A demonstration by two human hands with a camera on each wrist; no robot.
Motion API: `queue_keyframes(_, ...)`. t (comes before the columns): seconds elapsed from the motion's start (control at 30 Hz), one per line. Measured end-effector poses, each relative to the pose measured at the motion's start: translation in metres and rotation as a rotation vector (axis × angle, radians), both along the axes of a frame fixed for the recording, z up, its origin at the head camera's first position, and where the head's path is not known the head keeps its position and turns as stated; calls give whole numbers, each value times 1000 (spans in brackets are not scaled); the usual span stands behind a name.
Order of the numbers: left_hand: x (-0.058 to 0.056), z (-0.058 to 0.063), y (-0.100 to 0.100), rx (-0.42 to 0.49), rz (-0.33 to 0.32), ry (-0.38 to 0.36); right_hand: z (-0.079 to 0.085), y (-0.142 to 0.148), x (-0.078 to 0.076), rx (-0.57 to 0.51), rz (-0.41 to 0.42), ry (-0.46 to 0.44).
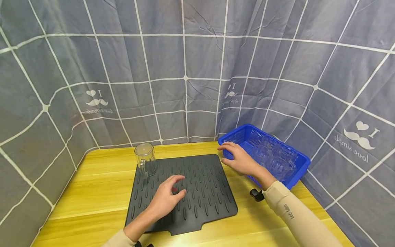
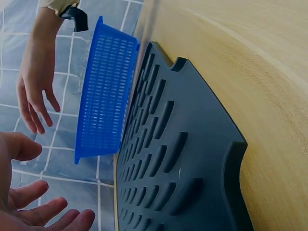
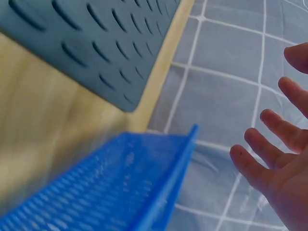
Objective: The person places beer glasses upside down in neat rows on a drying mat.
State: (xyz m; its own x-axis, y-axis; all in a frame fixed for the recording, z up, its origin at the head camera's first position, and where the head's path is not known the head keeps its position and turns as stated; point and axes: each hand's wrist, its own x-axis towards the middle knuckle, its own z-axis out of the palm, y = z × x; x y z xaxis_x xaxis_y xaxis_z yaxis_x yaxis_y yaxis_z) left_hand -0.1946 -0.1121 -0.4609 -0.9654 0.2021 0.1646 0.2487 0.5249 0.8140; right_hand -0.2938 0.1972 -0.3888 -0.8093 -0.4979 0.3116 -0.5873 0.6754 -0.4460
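My left hand point(image 1: 167, 196) hovers over the dark grey ridged mat point(image 1: 213, 171), its fingers relaxed and nothing held. In the left wrist view the fingers point(image 2: 38, 208) spread apart over the mat's side. My right hand point(image 1: 239, 158) hangs above the near left rim of the blue plastic basket point(image 1: 300, 164), also holding nothing; the right wrist view shows its fingers point(image 3: 274, 127) parted. Inside the basket lie several clear glass mugs point(image 1: 279, 166). One clear glass mug point(image 1: 145, 161) stands on the mat's far left corner with its handle toward me.
The yellow wood-grain table point(image 1: 92, 192) carries the mat and basket. Behind it and at both sides hangs a grey curtain point(image 1: 163, 96) with white grid lines. A black strap piece point(image 1: 256, 195) sticks out at my right wrist.
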Motion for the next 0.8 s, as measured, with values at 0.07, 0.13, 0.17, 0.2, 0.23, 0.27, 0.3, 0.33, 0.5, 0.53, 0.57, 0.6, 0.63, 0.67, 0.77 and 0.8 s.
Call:
queue_keyframes(0.07, 0, -2, 0, 5, -5, -6, 4, 5, -2, 11, -11, 1)
queue_keyframes(0.13, 0, -3, -1, 11, -6, -12, 9, 10, -5, 19, -15, 5)
queue_keyframes(0.17, 0, -3, -1, 14, -6, -13, 12, 12, -6, 18, -16, 4)
queue_keyframes(0.2, -1, -4, -1, 15, -4, -12, 14, 15, -8, 18, -17, 8)
queue_keyframes(0.23, -1, -4, -1, 17, -3, -12, 17, 18, -10, 19, -17, 14)
queue_keyframes(0.27, -2, -4, 0, 20, -3, -12, 20, 20, -11, 16, -16, 16)
queue_keyframes(0.3, -2, -4, 0, 21, -4, -11, 23, 23, -12, 17, -20, 20)
queue_keyframes(0.33, -2, -4, 0, 22, -4, -12, 25, 27, -13, 20, -23, 22)
queue_keyframes(0.5, -2, -4, 1, 15, -8, -19, 33, 45, -20, 45, -50, 12)
queue_keyframes(0.53, -1, -4, 1, 14, -7, -21, 34, 49, -22, 50, -53, 6)
queue_keyframes(0.57, -1, -4, 1, 12, -5, -22, 36, 52, -23, 55, -53, 3)
queue_keyframes(0.6, -1, -4, 1, 12, -3, -23, 37, 56, -25, 61, -55, -4)
queue_keyframes(0.63, -1, -4, 1, 14, -2, -23, 38, 59, -26, 66, -57, -11)
queue_keyframes(0.67, 0, -5, 1, 15, -2, -23, 39, 62, -28, 73, -64, -18)
queue_keyframes(0.77, 1, -5, 0, 15, -4, -24, 41, 73, -31, 94, -81, -44)
queue_keyframes(0.8, 1, -6, 0, 15, -5, -25, 42, 76, -32, 102, -92, -61)
